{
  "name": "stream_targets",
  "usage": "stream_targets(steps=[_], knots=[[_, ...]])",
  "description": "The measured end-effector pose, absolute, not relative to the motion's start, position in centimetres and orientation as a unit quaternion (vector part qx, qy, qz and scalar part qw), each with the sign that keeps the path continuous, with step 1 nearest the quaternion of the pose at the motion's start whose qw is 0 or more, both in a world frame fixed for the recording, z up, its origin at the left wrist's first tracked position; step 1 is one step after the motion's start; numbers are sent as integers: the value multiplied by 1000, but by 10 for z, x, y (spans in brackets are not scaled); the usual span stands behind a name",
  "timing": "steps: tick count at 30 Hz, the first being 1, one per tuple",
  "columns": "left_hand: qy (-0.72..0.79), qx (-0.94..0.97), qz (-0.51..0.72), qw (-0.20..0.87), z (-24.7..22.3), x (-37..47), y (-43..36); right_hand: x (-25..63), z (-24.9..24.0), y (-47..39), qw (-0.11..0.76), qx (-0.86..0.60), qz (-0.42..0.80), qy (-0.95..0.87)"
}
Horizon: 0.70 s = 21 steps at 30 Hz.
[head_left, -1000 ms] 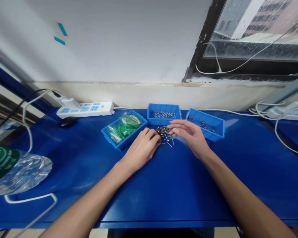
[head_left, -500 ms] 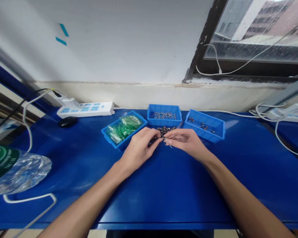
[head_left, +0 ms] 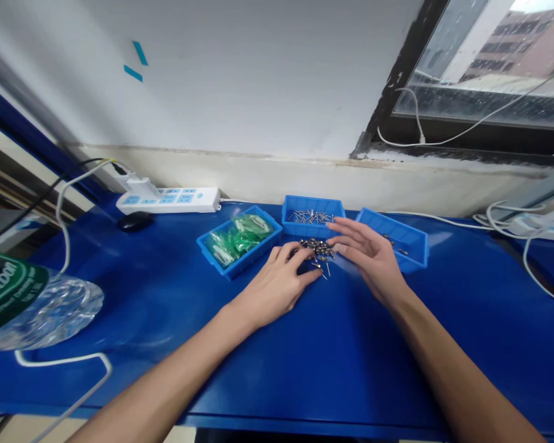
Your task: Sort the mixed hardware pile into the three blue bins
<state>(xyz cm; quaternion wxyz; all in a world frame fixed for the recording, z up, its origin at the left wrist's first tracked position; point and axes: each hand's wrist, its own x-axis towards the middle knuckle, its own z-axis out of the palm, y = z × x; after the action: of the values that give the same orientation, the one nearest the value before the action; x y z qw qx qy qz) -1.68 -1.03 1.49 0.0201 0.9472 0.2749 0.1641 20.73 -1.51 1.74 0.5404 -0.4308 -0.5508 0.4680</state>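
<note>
On my left, the blue bin of green packets [head_left: 255, 256] sits near my left hand [head_left: 284, 277], bent over the metal pieces [head_left: 321, 246] heaped on the counter [head_left: 305, 363]; whether that grip holds one, I cannot tell. My right hand [head_left: 367, 255] spreads wide, seemingly unladen, at the heap's right edge. I judge this step as sorting; next calls for a fine fingertip pinch.

Blue bins [head_left: 307, 229] bar the way behind the pile of fasteners [head_left: 321, 247], but tabletop [head_left: 305, 357] lies open before it.
</note>
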Motion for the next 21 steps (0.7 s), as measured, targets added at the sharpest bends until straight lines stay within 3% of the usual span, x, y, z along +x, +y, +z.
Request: stream_targets(steps=[9, 16, 21], knots=[[283, 945, 165, 24, 10, -20, -2, 205, 5, -13, 515, -444, 463, -569], [310, 883, 328, 124, 14, -21, 2, 198, 5, -16, 426, -443, 415, -671], [336, 852, 373, 150, 17, -21, -1, 193, 10, -21, 436, -415, 508, -616]])
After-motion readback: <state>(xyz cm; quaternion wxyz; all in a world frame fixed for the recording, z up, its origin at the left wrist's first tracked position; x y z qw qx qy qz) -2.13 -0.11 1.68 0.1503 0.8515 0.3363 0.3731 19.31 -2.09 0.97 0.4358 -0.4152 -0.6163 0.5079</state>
